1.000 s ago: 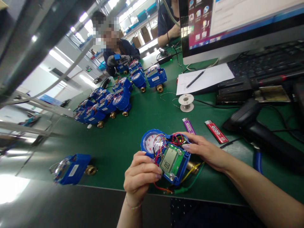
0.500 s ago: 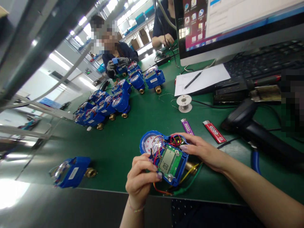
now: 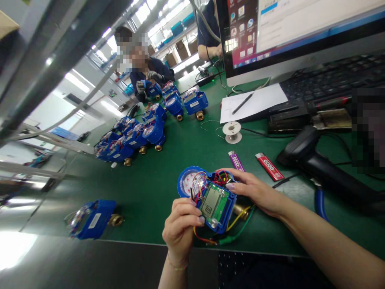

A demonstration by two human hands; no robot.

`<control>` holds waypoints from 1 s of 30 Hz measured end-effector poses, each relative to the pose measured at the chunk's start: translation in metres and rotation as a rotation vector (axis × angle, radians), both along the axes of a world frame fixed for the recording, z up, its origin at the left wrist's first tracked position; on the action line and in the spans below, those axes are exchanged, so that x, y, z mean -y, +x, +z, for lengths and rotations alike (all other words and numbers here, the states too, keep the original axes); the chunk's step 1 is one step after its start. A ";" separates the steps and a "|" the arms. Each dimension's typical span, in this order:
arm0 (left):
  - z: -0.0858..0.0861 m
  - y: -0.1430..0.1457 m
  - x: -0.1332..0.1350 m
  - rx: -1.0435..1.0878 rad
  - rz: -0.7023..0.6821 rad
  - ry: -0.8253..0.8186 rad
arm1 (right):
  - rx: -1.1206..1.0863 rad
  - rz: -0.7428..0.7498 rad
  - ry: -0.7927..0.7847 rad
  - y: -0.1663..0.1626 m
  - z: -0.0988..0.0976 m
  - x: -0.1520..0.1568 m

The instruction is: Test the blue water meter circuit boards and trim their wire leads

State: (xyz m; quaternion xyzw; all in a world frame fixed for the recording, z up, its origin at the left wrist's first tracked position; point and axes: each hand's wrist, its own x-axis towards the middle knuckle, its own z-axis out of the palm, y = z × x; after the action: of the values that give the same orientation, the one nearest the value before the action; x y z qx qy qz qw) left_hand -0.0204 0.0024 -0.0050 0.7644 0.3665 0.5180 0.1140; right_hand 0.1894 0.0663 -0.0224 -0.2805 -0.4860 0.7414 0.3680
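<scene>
An open blue water meter (image 3: pixel 207 196) lies on the green mat (image 3: pixel 156 172) close to the front edge, with a white dial, a green circuit board with an LCD, and a tangle of coloured wires. My left hand (image 3: pixel 182 228) curls round its near left side, fingertips pinched at the board's edge. On the far right side, my right hand (image 3: pixel 255 190) rests with its fingers wrapped over the wires. Red, yellow and green leads (image 3: pixel 228 237) trail out below the meter.
One blue meter (image 3: pixel 92 218) lies alone at the front left, and several more (image 3: pixel 135 134) stand in rows further back. Two lighters (image 3: pixel 267 165), a solder spool (image 3: pixel 231 131), a barcode scanner (image 3: pixel 313 160), paper with a pen (image 3: pixel 252 102), keyboard and monitor (image 3: pixel 300 28) fill the right. A gloved co-worker (image 3: pixel 150 72) handles meters at the far end.
The meter and both hands have stayed together, shifting slightly as the view moved. My left fingers have slid a little lower along the board. The far co-worker's hands have moved.
</scene>
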 end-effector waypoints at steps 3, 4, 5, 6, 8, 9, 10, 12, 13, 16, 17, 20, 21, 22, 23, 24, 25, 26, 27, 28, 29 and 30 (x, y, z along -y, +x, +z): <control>-0.001 -0.001 0.000 0.013 -0.016 -0.003 | 0.006 0.004 0.007 0.000 0.000 0.000; -0.001 -0.001 0.000 0.023 -0.022 -0.006 | 0.008 0.005 0.008 0.000 0.000 0.000; -0.002 -0.001 -0.001 0.036 -0.028 -0.010 | 0.009 0.003 0.007 0.000 0.000 0.000; -0.002 -0.002 -0.001 0.049 -0.032 -0.014 | 0.007 0.003 0.006 0.000 0.000 0.000; -0.003 -0.003 -0.001 0.069 -0.042 -0.015 | -0.003 0.005 0.005 0.000 0.000 0.000; -0.004 -0.003 -0.001 0.070 -0.048 -0.011 | -0.005 0.007 0.004 0.000 0.000 0.000; -0.003 -0.004 -0.001 0.067 -0.053 -0.006 | -0.006 0.010 0.005 0.000 -0.001 0.000; -0.002 -0.005 -0.001 0.048 -0.069 -0.001 | -0.005 0.010 0.008 0.000 -0.001 -0.001; -0.002 -0.005 -0.002 0.038 -0.077 0.000 | -0.003 0.006 0.009 0.000 -0.001 -0.001; 0.002 -0.006 -0.005 0.014 -0.105 0.000 | 0.002 -0.010 0.009 0.000 -0.001 -0.001; 0.004 -0.006 -0.005 0.007 -0.114 0.000 | 0.003 -0.013 0.009 0.000 -0.001 -0.001; 0.009 -0.004 -0.007 -0.026 -0.128 -0.021 | 0.001 -0.014 0.016 0.000 0.000 0.000; 0.011 -0.004 -0.007 -0.040 -0.127 -0.030 | -0.002 -0.011 0.018 0.000 0.000 -0.001; 0.013 -0.003 -0.008 -0.055 -0.126 -0.039 | -0.005 -0.008 0.019 0.001 -0.001 -0.001; 0.015 -0.003 -0.009 -0.070 -0.124 -0.048 | -0.007 -0.007 0.019 0.001 -0.001 -0.001; 0.016 -0.004 -0.009 -0.082 -0.122 -0.054 | -0.009 -0.006 0.017 0.001 -0.002 -0.002; 0.017 -0.005 -0.010 -0.089 -0.118 -0.056 | -0.009 -0.006 0.013 0.000 -0.002 -0.003; 0.017 -0.007 -0.009 -0.097 -0.117 -0.055 | -0.009 -0.007 0.007 -0.001 -0.003 -0.003; 0.017 -0.008 -0.009 -0.105 -0.120 -0.049 | -0.009 -0.009 -0.003 -0.002 -0.003 -0.002; 0.017 -0.010 -0.007 -0.122 -0.128 -0.045 | -0.013 -0.009 -0.016 -0.002 -0.002 -0.002; 0.015 -0.011 -0.005 -0.132 -0.119 -0.034 | -0.012 -0.012 -0.024 -0.003 -0.001 0.000; 0.011 -0.011 -0.003 -0.147 -0.112 -0.019 | -0.003 -0.019 -0.030 -0.003 0.000 0.002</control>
State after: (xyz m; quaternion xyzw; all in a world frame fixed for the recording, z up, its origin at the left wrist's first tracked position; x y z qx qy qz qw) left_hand -0.0310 0.0056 0.0061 0.8186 0.3355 0.4497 0.1227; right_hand 0.1868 0.0645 -0.0221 -0.2894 -0.4716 0.7454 0.3718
